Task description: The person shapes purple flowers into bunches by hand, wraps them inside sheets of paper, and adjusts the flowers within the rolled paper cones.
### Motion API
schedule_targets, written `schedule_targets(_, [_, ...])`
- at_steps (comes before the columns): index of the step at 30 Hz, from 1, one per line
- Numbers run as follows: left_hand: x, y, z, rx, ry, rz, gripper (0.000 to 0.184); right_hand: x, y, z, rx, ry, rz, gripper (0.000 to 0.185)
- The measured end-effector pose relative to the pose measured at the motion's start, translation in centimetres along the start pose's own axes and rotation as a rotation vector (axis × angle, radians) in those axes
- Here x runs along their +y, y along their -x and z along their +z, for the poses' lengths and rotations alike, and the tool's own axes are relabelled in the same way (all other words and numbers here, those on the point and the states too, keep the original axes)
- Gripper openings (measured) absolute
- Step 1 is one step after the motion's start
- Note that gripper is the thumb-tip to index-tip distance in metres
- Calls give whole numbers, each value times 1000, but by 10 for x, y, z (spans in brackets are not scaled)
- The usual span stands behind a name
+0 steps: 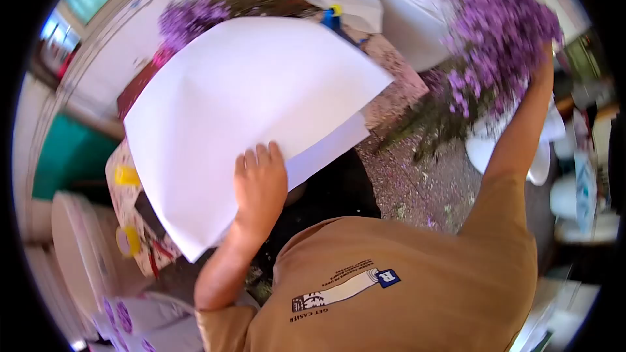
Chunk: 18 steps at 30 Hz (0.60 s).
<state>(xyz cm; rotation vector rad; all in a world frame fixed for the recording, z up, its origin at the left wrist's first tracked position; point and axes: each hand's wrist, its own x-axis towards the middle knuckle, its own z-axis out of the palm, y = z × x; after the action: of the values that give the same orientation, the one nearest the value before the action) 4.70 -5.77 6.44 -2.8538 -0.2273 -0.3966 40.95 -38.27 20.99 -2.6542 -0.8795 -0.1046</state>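
Note:
A large white paper sheet (241, 85) spreads out in front of me, with a second layer of paper (329, 150) showing under its near right edge. My left hand (262, 176) grips the sheet's near edge, fingers on top and thumb out of sight. Out to the right, my right arm is raised and holds up a big bunch of purple flowers (489, 32). Blossoms mostly cover my right hand (546, 51). The bunch's dark green stems (424, 124) trail down toward the left.
More purple flowers (192, 18) lie beyond the paper. A blue and yellow object (332, 17) stands behind it, near a white container (411, 29). Yellow rolls (128, 241) sit at left, close to a round stool (81, 248). Petals litter the floor (417, 189).

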Motion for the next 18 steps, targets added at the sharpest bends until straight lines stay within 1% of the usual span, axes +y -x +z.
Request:
schedule_targets(2, [6,26,45,9,151,7,33,-31,-12,-37,67,-14,-62,51])
schedule_targets(4, [13,50,69,-79,288,26,35,-78,-22,-77,130,-18,-161,52])
schedule_targets(5, [19,60,88,-54,292,27,36,-107,-26,-96,154,-23,-225,52])
schedule_targets(7, [33,67,98,-95,362,30,37,-158,-33,-126,192,-32,-369,53])
schedule_targets(8, [37,74,98,-54,377,67,37,-190,-34,-132,192,-31,-466,53])
schedule_targets(10, [39,75,105,-19,385,121,37,-258,-38,-113,129,-23,-670,54])
schedule_targets(11, [38,75,107,-3,376,132,37,-288,-40,-96,77,-13,-763,54])
schedule_targets(13, [34,77,111,-18,448,150,38,-351,-31,-24,-30,15,-887,58])
schedule_targets(14, [27,80,115,-30,461,143,39,-374,-19,20,-157,-54,-916,44])
schedule_targets(15, [24,72,108,-21,468,135,39,-392,-22,71,-291,-69,-980,37])
schedule_targets(16, [23,67,99,0,558,55,31,-410,-18,146,-222,-193,-1113,32])
schedule_targets(17, [26,74,104,-21,573,-29,31,-430,-10,203,-538,-176,-1073,31])
schedule_targets(18, [30,69,105,-119,587,-56,32,-427,-4,251,-698,-180,-1015,39])
